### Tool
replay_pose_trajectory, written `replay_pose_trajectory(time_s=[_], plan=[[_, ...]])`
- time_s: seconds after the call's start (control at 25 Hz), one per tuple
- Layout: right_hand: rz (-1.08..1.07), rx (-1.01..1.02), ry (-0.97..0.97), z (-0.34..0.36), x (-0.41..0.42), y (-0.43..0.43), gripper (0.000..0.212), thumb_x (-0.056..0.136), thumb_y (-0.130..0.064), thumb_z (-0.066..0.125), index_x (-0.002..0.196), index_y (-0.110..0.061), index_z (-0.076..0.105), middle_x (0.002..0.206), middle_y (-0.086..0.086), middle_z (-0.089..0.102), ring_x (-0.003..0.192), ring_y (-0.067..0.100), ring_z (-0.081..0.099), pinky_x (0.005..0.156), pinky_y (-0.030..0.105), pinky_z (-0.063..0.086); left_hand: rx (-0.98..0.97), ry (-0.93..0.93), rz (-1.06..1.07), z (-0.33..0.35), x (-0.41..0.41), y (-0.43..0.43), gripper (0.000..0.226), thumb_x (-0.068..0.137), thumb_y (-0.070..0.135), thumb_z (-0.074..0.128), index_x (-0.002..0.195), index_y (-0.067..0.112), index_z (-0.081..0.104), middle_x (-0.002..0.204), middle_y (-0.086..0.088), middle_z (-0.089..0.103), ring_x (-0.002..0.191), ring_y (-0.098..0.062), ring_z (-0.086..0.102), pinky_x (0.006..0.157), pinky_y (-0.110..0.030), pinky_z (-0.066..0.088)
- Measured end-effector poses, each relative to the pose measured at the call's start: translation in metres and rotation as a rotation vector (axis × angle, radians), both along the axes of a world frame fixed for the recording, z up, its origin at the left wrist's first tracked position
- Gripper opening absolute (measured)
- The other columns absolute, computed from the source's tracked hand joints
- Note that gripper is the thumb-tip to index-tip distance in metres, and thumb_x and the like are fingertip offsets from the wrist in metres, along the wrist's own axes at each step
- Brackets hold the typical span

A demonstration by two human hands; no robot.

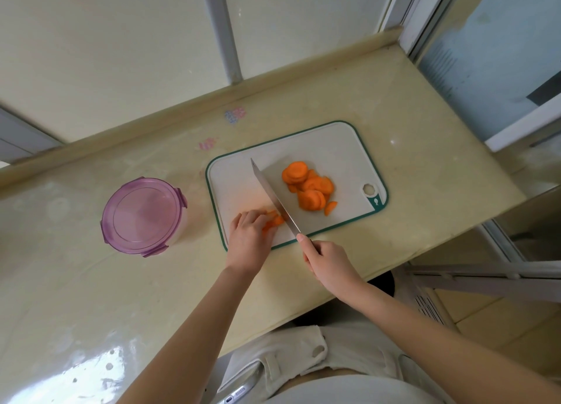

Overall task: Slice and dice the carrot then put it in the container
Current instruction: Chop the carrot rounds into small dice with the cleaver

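1. While the right hand (329,262) is clenched round the handle of the knife (274,198), forefinger laid along the spine, the blade runs from the near edge of the board (334,148) to its far-left part.
2. The left hand (249,236) pins a small cluster of carrot (273,221) at the near-left of the board; its fingers (258,217) are curled down onto the pieces, just beside the blade.
3. A heap of slices (308,188) lies right of the blade, mid-board, overlapping one another; one stray half-round sits at the near side of the heap.
4. The container (142,217) stands on the worktop (425,160) left of the board, well apart from the carrot, with its purple lid on and the clips apparently down.
5. Judging by this, dicing has only begun: most rounds are whole, and nothing is in the container.
6. Chief risk: the holding fingertips are very close to the edge. A short, slippery piece could roll or squirt out under pressure, and the blade would meet a finger.
7. The board's near corner sits near the worktop's front edge; a hard push could shift it, or flick pieces to the floor.
8. The lid must come off before transfer; scooping first would leave a loaded hand with nowhere to tip.
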State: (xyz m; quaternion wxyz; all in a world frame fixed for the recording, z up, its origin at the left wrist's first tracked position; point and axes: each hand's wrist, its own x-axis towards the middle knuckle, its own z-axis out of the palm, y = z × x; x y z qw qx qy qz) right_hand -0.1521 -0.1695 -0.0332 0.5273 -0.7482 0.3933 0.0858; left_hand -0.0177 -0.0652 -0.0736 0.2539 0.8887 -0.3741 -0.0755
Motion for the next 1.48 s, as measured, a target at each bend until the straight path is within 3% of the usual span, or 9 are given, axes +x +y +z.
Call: replay_pose_trajectory(time_s=[0.16,0.28,0.48,0.68,0.84,0.96,1.12,1.48], plan=[[0.012,-0.006,-0.007,0.002,0.004,0.002,0.058,0.097,-0.052,0.041,0.057,-0.009,0.040,0.049,0.002,0.039,0.047,0.017,0.040,0.056,0.029,0.037,0.039,0.094,0.065,0.006,0.000,-0.003,0.038,0.088,0.023,0.063,0.124,0.011,0.059,0.126,-0.008,0.058,0.122,-0.029,0.048,0.110,-0.040,0.025],[-0.001,0.001,-0.011,0.004,0.005,0.000,0.058,0.097,-0.051,0.040,0.057,-0.010,0.040,0.049,0.001,0.040,0.045,0.014,0.039,0.055,0.029,0.036,0.050,0.128,0.040,0.003,-0.002,0.000,0.041,0.090,0.026,0.060,0.127,0.011,0.056,0.132,-0.007,0.054,0.129,-0.026,0.041,0.112,-0.037,0.023],[-0.061,0.095,-0.025,0.009,0.008,0.000,0.056,0.099,-0.050,0.036,0.055,-0.014,0.039,0.046,-0.005,0.038,0.041,0.008,0.036,0.050,0.025,0.031,-0.067,0.179,0.090,0.005,-0.004,-0.003,0.032,0.087,0.020,0.065,0.116,0.006,0.065,0.117,-0.009,0.064,0.114,-0.024,0.051,0.100,-0.027,0.037],[-0.027,0.097,-0.018,0.013,0.012,-0.002,0.058,0.100,-0.049,0.036,0.051,-0.016,0.037,0.036,-0.007,0.037,0.034,0.004,0.037,0.049,0.021,0.030,-0.097,0.101,0.050,0.001,-0.003,-0.008,0.019,0.081,0.007,0.070,0.099,0.003,0.072,0.097,-0.009,0.070,0.092,-0.026,0.058,0.082,-0.033,0.050],[0.025,0.022,0.019,0.014,0.015,-0.002,0.060,0.100,-0.049,0.034,0.052,-0.014,0.037,0.043,-0.005,0.039,0.040,0.007,0.040,0.051,0.026,0.034,-0.099,0.016,0.019,-0.003,-0.001,-0.008,0.010,0.075,0.004,0.074,0.085,0.003,0.074,0.084,-0.007,0.072,0.079,-0.025,0.061,0.070,-0.025,0.047],[0.090,-0.075,0.084,0.015,0.020,-0.001,0.059,0.100,-0.048,0.033,0.053,-0.013,0.036,0.051,0.001,0.041,0.051,0.016,0.042,0.055,0.032,0.033,-0.100,-0.001,0.019,-0.004,-0.001,-0.009,0.008,0.071,0.002,0.077,0.079,0.004,0.075,0.078,-0.005,0.071,0.074,-0.025,0.062,0.069,-0.024,0.046],[0.155,-0.158,0.138,0.009,0.025,0.007,0.057,0.100,-0.050,0.031,0.056,-0.015,0.038,0.057,0.002,0.044,0.062,0.025,0.048,0.061,0.030,0.034,-0.110,0.020,0.019,-0.008,0.000,-0.010,0.009,0.069,-0.001,0.076,0.077,0.003,0.074,0.076,-0.007,0.071,0.073,-0.028,0.061,0.072,-0.019,0.038],[0.067,0.007,0.074,0.005,0.025,-0.016,0.061,0.098,-0.054,0.030,0.056,-0.011,0.038,0.052,0.003,0.042,0.053,0.020,0.044,0.065,0.033,0.040,-0.126,0.014,0.021,0.000,0.000,-0.010,0.011,0.069,0.001,0.078,0.079,0.005,0.075,0.072,-0.005,0.070,0.070,-0.024,0.059,0.066,-0.019,0.042]])
